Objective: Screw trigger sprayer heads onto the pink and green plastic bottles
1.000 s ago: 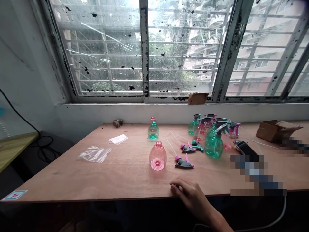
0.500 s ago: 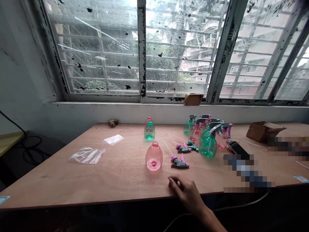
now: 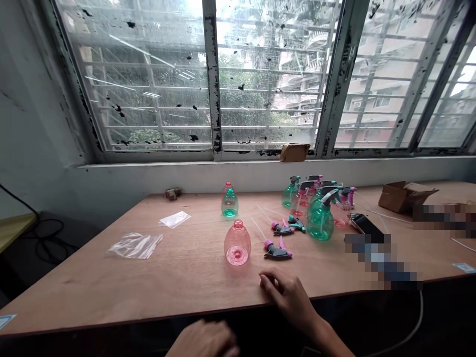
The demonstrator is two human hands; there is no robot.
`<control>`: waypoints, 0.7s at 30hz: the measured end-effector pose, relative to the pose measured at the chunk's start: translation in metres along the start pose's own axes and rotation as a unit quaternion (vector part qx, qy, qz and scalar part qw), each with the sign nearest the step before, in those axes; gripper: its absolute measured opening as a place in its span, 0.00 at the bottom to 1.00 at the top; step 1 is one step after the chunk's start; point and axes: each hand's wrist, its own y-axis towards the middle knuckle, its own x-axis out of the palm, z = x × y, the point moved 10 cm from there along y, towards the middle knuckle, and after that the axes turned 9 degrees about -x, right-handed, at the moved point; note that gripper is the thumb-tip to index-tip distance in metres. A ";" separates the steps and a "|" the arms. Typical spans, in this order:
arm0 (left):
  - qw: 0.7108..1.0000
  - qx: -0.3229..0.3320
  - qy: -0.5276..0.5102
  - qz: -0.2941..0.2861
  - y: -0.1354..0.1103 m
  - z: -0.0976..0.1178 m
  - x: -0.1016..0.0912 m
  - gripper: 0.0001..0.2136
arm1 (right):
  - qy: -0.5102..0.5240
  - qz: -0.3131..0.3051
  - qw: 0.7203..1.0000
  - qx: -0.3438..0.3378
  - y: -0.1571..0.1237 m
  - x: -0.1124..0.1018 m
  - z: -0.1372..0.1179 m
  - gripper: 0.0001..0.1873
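My right hand (image 3: 288, 295) rests on the wooden table (image 3: 111, 282) near its front edge, fingers curled loosely and holding nothing. Just beyond it stands an uncapped pink bottle (image 3: 237, 243) with a pink-and-grey spray head (image 3: 277, 250) lying to its right. My left hand (image 3: 203, 339) shows at the bottom edge below the table front, blurred, its fingers unclear. Farther back stand a green bottle (image 3: 229, 204) with a pink one behind it, two more loose spray heads (image 3: 288, 226), and a cluster of capped spray bottles (image 3: 320, 208).
Two clear plastic bags (image 3: 136, 245) lie on the left of the table. A phone (image 3: 366, 224) and an open cardboard box (image 3: 403, 196) sit at the right. A small cardboard piece (image 3: 295, 151) rests on the sill under the barred window.
The view has shifted slightly to the right. My left hand has come into view at the bottom edge. My right hand has stayed at the table's front edge.
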 end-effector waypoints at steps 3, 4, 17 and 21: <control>0.986 0.151 -0.033 0.059 0.025 0.070 0.014 0.08 | 0.006 0.039 0.999 0.009 -0.001 -0.006 0.004 0.11; 0.964 0.199 -0.061 0.165 0.030 0.088 -0.001 0.10 | 0.002 0.064 0.998 0.008 -0.002 -0.012 0.005 0.11; 0.990 -0.063 -0.011 0.125 0.113 -0.019 0.041 0.34 | -0.268 -0.021 0.962 -0.039 0.010 -0.003 0.040 0.28; 0.994 -0.053 -0.040 0.083 0.089 -0.026 0.042 0.37 | -0.270 -0.032 0.962 -0.021 0.008 0.001 0.048 0.27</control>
